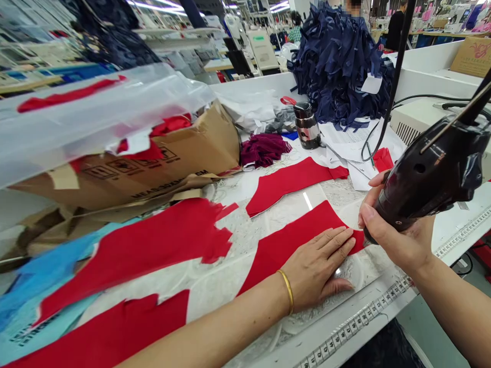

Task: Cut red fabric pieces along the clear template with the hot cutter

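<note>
My left hand (320, 263), a gold bangle at its wrist, lies flat with fingers outstretched on a red fabric piece (286, 248). In my right hand (402, 240) is a black corded handheld tool (425, 174), gripped around its lower body. The tool's tip points down at the narrow right end of that fabric, close to my left fingertips; whether it touches the cloth I cannot tell. Behind lies a second red piece (293, 181). To the left are a stack of red cut pieces (153, 245) and another red piece (123, 335) at the near edge.
A cardboard box (207, 138) under plastic sheeting stands at left. Farther back are a dark metallic canister (307, 128), maroon cloth (264, 149) and a heap of navy strips (341, 66). A measuring tape (356, 324) runs along the table's front edge. A pale machine (418, 120) stands at right.
</note>
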Tool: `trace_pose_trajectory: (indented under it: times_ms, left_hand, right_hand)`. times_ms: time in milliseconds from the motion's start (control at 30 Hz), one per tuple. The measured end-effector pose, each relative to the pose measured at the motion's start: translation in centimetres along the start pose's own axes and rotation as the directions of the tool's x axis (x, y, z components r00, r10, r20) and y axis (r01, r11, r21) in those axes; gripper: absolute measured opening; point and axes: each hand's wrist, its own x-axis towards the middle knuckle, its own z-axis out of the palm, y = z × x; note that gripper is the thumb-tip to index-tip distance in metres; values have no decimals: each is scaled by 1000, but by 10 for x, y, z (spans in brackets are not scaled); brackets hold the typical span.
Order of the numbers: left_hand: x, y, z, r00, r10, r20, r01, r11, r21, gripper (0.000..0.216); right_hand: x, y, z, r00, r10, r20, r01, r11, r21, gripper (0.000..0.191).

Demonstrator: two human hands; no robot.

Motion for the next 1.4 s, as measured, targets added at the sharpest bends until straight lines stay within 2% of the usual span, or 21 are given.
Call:
trace_pose_trajectory:
  times_ms: [167, 333, 433, 567, 967, 1100, 1200, 1400]
  left_hand:
    - [-1, 0, 0, 1000, 6, -10, -6, 1000, 17, 69]
    - [-3, 1, 1, 999, 12, -44, -10, 999, 34, 67]
    - [-5, -1, 10, 995, 1, -97, 4, 998, 59, 66]
    - [-8, -5, 21, 982, 6, -190, 10, 997, 82, 66]
    - [-8, -5, 20, 984, -8, -178, 21, 998, 67, 70]
    - [-13, 0, 6, 978, -51, -204, 73, 992, 100, 52]
    - [-28, 5, -16, 976, -107, -189, 129, 986, 106, 46]
    - [-65, 10, -87, 952, -232, -201, 255, 962, 95, 55]
  right_hand:
    - [-1, 0, 2, 1000, 4, -14, -5, 1000, -23, 21]
    - [1, -1, -8, 998, -57, -24, 56, 998, -37, 21]
    - [6, 0, -18, 995, -86, -45, 83, 995, -63, 20]
    - [9, 4, -26, 993, -102, -61, 95, 991, -95, 34]
    - [10, 13, -24, 989, -86, -118, 68, 987, -149, 25]
    - [9, 14, -27, 987, -90, -136, 73, 990, -122, 24]
    - [11, 12, -29, 984, -103, -145, 91, 992, -91, 22]
    - [13, 8, -26, 978, -92, -188, 85, 995, -44, 21]
